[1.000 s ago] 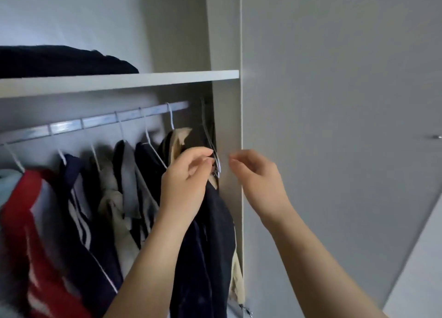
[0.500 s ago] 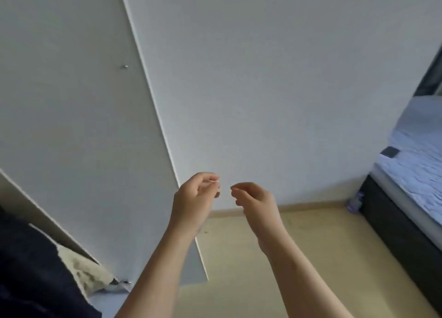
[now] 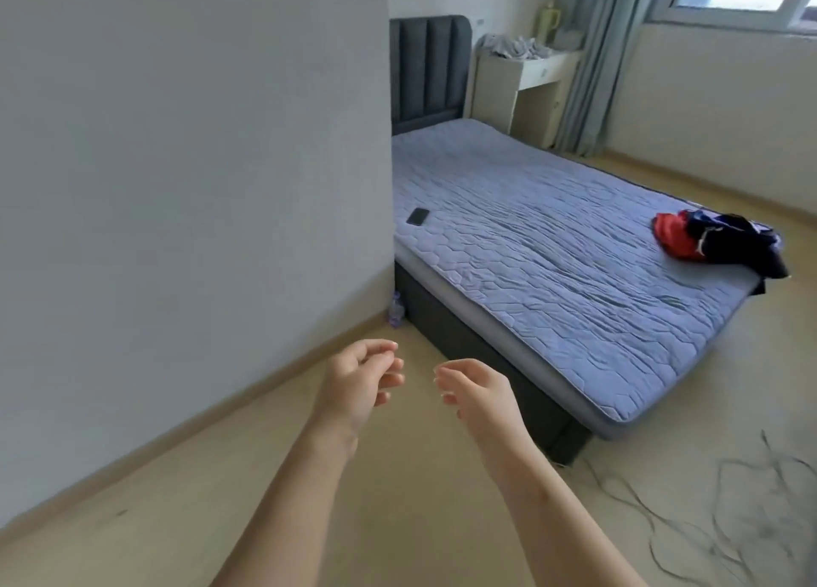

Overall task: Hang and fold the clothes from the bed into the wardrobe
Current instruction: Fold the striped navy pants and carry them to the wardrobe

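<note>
- While we are facing the bed (image 3: 552, 277), we are holding both hands out over the floor, near each other but not touching.
- Our left hand (image 3: 358, 381) is hanging empty with its fingers loosely curled.
- Our right hand (image 3: 475, 394) is gripping nothing either, and its fingers are relaxed too.
- A red and navy clothes pile (image 3: 716, 241) is lying at the bed's far foot corner, well apart from both hands.
- A black phone (image 3: 418, 216) is lying on the mattress near the wall.
- Thin dark wires (image 3: 729, 520) are lying on the floor at right; we cannot tell what they are.
</note>
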Tool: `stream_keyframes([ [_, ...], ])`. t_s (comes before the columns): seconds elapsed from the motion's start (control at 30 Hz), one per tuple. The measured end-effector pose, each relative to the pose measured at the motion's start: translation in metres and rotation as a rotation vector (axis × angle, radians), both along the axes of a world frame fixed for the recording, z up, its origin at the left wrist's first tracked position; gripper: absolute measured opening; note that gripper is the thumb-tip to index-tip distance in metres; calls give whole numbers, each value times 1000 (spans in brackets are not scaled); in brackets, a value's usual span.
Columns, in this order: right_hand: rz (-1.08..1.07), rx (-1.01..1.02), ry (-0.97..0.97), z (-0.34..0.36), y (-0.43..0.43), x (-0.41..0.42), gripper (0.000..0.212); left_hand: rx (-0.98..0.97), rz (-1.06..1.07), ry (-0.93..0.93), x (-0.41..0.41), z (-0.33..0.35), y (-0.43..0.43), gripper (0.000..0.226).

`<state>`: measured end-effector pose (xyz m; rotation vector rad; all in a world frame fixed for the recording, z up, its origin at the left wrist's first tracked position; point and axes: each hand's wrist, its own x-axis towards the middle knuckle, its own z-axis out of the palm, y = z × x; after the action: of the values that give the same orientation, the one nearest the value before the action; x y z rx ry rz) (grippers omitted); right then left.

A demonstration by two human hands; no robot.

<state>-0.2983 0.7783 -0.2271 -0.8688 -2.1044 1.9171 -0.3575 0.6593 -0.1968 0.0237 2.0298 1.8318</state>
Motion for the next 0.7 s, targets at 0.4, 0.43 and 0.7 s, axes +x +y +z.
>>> stream_keyframes([
  [0.4,-465,-122,-103,-42,200,25,13,-91,-463,-107,-31,-46,236,19],
  [0.43,-502,-129,-99,-45,221,19,13,-92,-499,-97,-41,-48,259,18],
  [0.7,-696,-167,-140,-48,344,-17,18,-143,-696,-123,-93,-59,405,14],
])
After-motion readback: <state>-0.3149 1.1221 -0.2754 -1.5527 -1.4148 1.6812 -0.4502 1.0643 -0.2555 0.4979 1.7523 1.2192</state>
